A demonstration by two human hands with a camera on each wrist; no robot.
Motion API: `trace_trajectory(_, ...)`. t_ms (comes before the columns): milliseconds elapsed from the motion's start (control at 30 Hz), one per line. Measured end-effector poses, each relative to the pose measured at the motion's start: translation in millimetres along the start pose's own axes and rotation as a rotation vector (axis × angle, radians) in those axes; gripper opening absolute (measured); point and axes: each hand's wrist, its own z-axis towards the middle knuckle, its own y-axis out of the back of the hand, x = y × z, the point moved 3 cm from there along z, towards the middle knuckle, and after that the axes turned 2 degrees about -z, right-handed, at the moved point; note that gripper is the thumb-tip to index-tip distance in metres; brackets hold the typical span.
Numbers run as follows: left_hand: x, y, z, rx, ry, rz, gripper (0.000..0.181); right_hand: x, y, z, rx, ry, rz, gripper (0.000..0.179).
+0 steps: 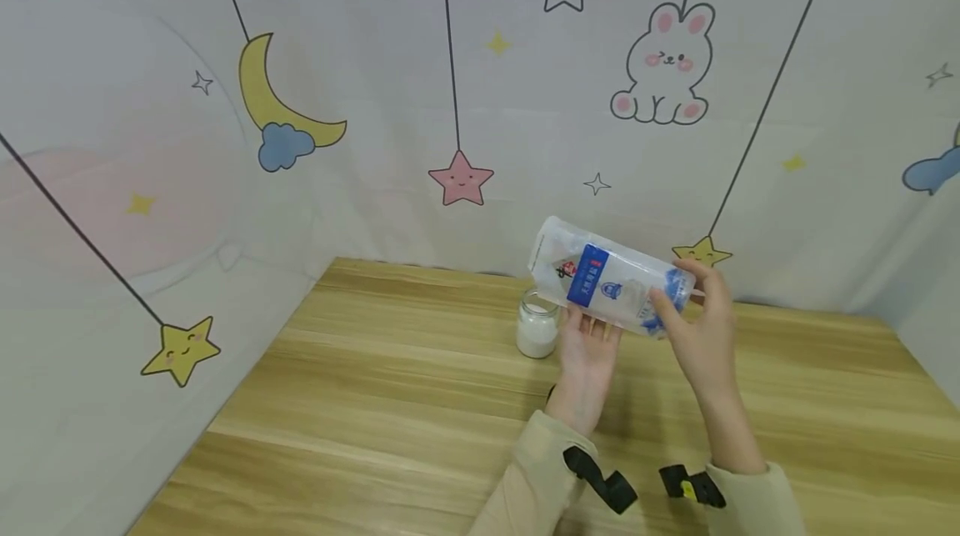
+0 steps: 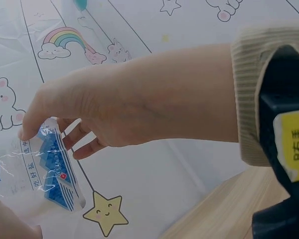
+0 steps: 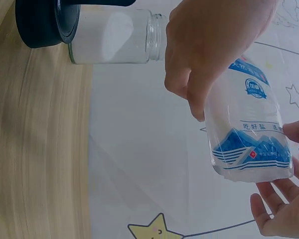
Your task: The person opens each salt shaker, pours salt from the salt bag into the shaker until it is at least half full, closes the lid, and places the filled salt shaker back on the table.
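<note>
A clear plastic bag of salt point(image 1: 611, 278) with blue print is held tilted, its left end over the mouth of a glass jar point(image 1: 537, 333). The jar stands upright and holds white salt. My left hand point(image 1: 588, 357), palm up, supports the bag from below near its left end; the right wrist view shows this left hand point(image 3: 217, 55) gripping the bag's side. At the bag's raised right end, my right hand point(image 1: 701, 332) grips the bottom corner between thumb and fingers. The left wrist view shows the right hand point(image 2: 84, 107) on that end. Any flow of salt is hidden.
The wooden table point(image 1: 360, 403) runs beneath both hands. Right behind the jar hangs a white cloth backdrop point(image 1: 390, 102) with cartoon stars and rabbits. Black straps point(image 1: 600, 478) with devices sit on both sleeves.
</note>
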Motion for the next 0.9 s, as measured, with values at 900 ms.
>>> trace_trajectory(900,-1.0,1.3,-0.1,-0.049,0.0,0.087,0.044,-8.6,4.2,3.1,0.108,-0.007,-0.114,0.043)
